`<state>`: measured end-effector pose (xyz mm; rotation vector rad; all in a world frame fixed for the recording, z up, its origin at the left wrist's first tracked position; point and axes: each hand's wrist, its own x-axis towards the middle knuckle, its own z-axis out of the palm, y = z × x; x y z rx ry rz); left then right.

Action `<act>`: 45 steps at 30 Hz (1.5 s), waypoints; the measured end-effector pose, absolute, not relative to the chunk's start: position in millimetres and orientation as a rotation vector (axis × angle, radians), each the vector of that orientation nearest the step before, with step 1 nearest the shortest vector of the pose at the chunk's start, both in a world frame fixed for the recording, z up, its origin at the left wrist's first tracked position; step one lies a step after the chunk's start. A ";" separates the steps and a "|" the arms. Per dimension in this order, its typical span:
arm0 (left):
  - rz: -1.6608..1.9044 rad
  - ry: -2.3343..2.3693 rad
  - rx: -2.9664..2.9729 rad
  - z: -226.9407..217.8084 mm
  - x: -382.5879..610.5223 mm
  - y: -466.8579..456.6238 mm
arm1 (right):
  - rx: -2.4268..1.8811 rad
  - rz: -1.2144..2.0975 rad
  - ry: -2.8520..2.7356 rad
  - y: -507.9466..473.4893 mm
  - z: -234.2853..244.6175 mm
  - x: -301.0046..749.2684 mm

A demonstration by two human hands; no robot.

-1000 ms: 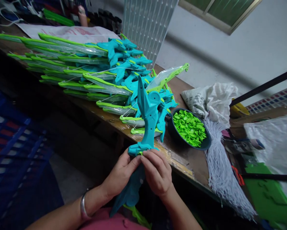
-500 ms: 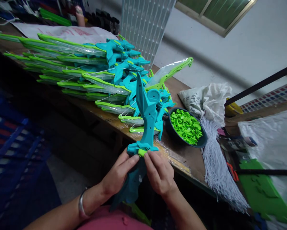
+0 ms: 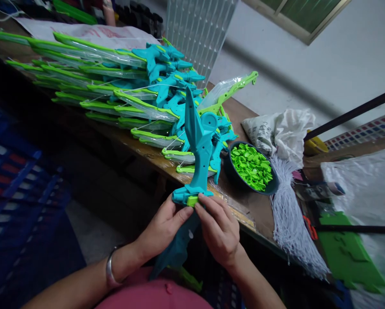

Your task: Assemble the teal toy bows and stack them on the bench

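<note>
- One blue crate [image 3: 12, 189] stands low at far left; red and pale patches show through its slots, but I cannot tell what it holds.
- Many teal-and-green bows [image 3: 166, 86] lie piled on the bench [image 3: 244, 112].
- Left hand [image 3: 158, 231]: I see it closed around the teal body [image 3: 200, 163], thumb at the green piece's lower edge; I'd keep that grip firm against twisting.
- Between the hands, in front of the bench edge, the teal body points away from me, with the green piece [image 3: 192, 201] against its collar. I judge the step to be seating that piece: square it up, then press evenly rather than forcing one end.
- Right hand [image 3: 221, 231]: thumb and forefinger pinch the piece's right end, placed to guide it.
- Dark bowl [image 3: 229, 171], on the bench: heaped with small loose green pieces [image 3: 252, 167].
- White sack [image 3: 260, 133], just behind the bowl: contents hidden from me.
- Red-and-blue slotted basket [image 3: 366, 133], far right: I cannot see inside.
</note>
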<state>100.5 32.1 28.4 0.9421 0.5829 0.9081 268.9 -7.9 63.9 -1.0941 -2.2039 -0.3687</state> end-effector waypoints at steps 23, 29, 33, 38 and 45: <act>0.794 0.729 1.093 44.2 76.3 35.6 | -1.372 0.691 -1.533 -2.0 80.9 253.1; 0.741 0.712 1.299 51.7 68.7 41.9 | -1.201 1.133 -1.241 2.4 78.1 252.8; 0.842 0.767 1.398 53.3 72.2 40.9 | -1.235 1.053 -1.202 3.9 72.9 248.5; 0.847 0.826 1.328 50.4 76.2 39.9 | -1.300 0.893 -1.283 0.9 73.5 248.0; 0.812 0.873 0.568 24.8 70.4 38.3 | -1.551 0.678 -1.679 23.9 78.4 324.5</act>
